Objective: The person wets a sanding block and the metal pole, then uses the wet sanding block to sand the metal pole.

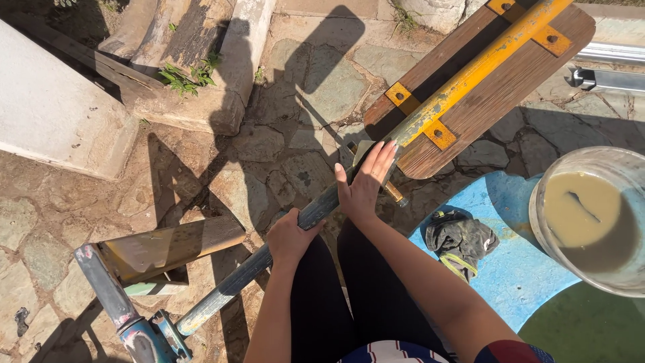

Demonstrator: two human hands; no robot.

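A long metal bar (235, 279), grey-blue low down and worn yellow higher up, runs from lower left to upper right across my lap. Wooden slats (500, 87) are fixed to its yellow part (470, 74) with orange brackets. My left hand (289, 236) is closed around the grey part of the bar. My right hand (366, 183) presses a small pale sheet (363, 149), likely sandpaper, flat against the bar where grey meets yellow, fingers stretched out.
A plastic bucket (591, 161) of cloudy beige liquid stands at right on a blue surface (517, 269), with dark gloves (460, 238) beside it. Another painted frame piece (111, 296) with a wooden slat (171, 245) lies lower left. Stone paving, concrete slabs and metal rails surround.
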